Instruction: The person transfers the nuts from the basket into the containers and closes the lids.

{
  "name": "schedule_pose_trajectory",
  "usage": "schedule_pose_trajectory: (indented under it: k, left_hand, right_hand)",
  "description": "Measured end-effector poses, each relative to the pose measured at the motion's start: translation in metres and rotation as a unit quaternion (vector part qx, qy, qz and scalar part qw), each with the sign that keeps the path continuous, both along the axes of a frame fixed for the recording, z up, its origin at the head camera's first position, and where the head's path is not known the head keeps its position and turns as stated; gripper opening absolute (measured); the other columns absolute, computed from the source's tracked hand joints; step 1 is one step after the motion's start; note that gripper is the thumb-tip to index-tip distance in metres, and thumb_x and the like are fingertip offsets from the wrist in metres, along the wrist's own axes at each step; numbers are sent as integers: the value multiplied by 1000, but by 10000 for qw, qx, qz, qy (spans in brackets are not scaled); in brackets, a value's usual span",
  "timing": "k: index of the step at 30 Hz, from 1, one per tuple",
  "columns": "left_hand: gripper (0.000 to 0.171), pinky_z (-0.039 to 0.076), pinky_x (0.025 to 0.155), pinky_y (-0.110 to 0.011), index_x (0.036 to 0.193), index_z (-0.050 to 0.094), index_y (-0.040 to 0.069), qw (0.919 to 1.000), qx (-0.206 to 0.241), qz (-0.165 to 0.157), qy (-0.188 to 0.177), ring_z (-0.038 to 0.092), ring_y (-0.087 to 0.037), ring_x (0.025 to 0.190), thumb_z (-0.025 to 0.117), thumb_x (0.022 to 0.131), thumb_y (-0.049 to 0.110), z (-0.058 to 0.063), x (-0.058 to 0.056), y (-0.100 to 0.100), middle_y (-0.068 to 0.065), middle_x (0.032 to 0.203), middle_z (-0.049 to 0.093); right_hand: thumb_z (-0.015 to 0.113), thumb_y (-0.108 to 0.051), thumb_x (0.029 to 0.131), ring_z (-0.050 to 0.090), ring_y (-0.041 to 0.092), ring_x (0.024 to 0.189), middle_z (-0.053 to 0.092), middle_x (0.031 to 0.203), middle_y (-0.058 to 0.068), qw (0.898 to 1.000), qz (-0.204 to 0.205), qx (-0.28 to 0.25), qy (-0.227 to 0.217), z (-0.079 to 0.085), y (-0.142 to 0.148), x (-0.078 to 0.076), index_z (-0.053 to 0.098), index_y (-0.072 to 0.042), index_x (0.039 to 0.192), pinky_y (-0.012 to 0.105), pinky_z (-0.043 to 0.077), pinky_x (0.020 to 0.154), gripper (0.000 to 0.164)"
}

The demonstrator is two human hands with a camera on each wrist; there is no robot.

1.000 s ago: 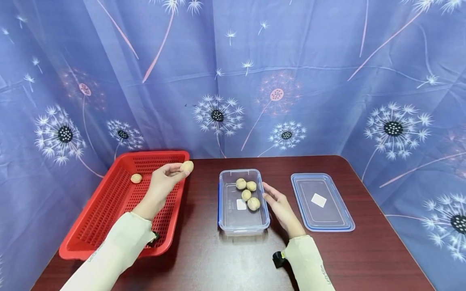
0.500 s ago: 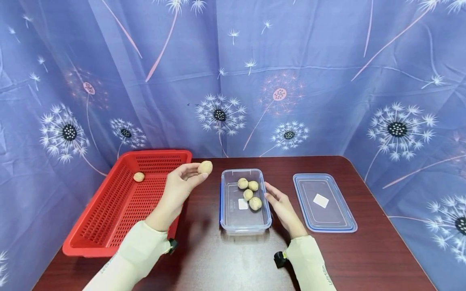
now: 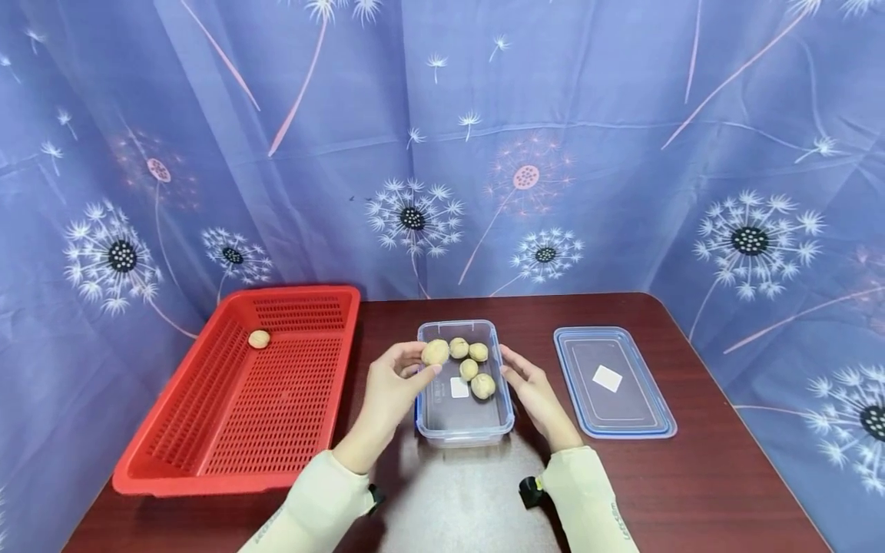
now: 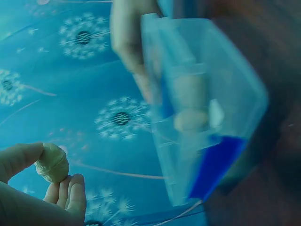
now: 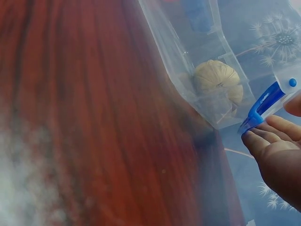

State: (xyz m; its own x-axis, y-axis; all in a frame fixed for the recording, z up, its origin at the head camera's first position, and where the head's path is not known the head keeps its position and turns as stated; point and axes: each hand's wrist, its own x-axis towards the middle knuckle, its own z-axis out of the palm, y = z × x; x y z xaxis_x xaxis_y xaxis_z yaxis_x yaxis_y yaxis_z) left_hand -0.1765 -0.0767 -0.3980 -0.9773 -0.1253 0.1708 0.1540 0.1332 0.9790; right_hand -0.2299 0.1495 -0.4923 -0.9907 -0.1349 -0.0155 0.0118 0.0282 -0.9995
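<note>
My left hand (image 3: 387, 388) pinches a walnut (image 3: 435, 352) between thumb and fingers, over the left rim of a clear plastic container (image 3: 465, 435). In the left wrist view that walnut (image 4: 52, 163) shows its wrinkled pale shell. Several walnuts (image 3: 482, 386) lie grouped on the container's right half, beside a white label. Against the container's right side rest the fairly straight fingers of my right hand (image 3: 542, 399). The right wrist view has those fingers at a blue side latch (image 5: 270, 101), which hangs outward; part of this hand is cut off there.
A red plastic basket (image 3: 332, 399) stands at the left, with one walnut (image 3: 259, 339) near its back left. A clear lid with a blue edge (image 3: 622, 399) lies right of the container. Behind the dark wooden table (image 3: 719, 476) hangs a blue dandelion-print curtain (image 3: 622, 115).
My left hand has carried the walnut rightward from the basket's edge to the container's left rim. The right hand has stayed at the container's side.
</note>
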Motion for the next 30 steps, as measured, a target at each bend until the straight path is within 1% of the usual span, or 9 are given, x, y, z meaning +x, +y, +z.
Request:
schedule_pose_trajectory:
  k: [2,5,11,14,17,20,25,28,30]
  left_hand:
    - [31,51,88,-41,105,67,-5,9999,-119,-46,88,64,-24,90,78,76,0,-11,-1,5,-17,99,69]
    - [30,51,88,-45,103,66,-6,9992,-313,-140,198,65,-27,89,78,76,0,-27,-3,10,-17,95,70]
    - [29,53,85,-42,99,66,-6,9959,-819,-269,274,65,-30,86,78,72,-3,-54,-12,21,-17,91,69]
    - [29,55,79,-39,96,67,-5,9898,-1316,-355,417,65,-28,84,78,70,-4,-63,-17,24,-15,89,69]
    - [29,55,76,-35,96,66,-4,9813,-1773,-571,494,64,-26,84,79,69,-4,-67,-21,28,-13,90,67]
    - [31,54,76,-32,97,65,-5,9728,-2054,-948,498,63,-26,84,79,69,-5,-69,-25,33,-13,91,65]
    - [28,52,73,-28,93,64,-4,9620,-2205,-1608,56,62,-23,80,79,68,-5,-71,-30,40,-11,86,65]
    - [27,50,70,-25,89,65,-2,9526,-2390,-1866,-253,61,-19,77,80,67,-3,-73,-31,44,-8,81,66]
    - [26,49,69,-24,87,66,-1,9468,-2521,-1969,-348,60,-17,75,81,66,-2,-75,-32,46,-6,80,66]
  right_hand:
    - [48,-5,99,33,22,137,39,149,14,10000,-27,-14,-10,0,-1,0,41,-1,144,36,27,112,46]
    - [49,-5,99,33,23,137,39,149,14,10000,-24,-5,10,-1,-1,0,41,-1,144,36,27,112,46]
    - [49,-6,99,34,24,137,39,149,16,10000,7,7,38,-1,0,0,41,-1,144,37,27,111,46]
    - [49,-6,99,35,25,136,39,148,16,10000,-13,2,19,0,0,0,41,-1,144,37,28,111,46]
    - [48,-5,99,38,28,135,39,149,16,10000,-20,0,35,1,0,0,40,0,144,35,32,109,46]
    - [48,-5,99,41,30,133,40,148,16,10000,-63,-42,44,1,-1,-1,40,0,144,28,36,105,46]
    - [49,-5,99,43,27,131,43,146,14,9999,-65,-101,-40,2,-2,0,42,-2,144,16,41,95,46]
    - [48,-4,99,42,28,131,43,146,15,9999,-29,-121,-65,2,-2,1,41,-1,144,16,41,94,46]
    - [48,-4,99,42,28,131,43,146,15,9999,-42,-121,-54,2,-1,2,41,-1,144,16,41,94,46]
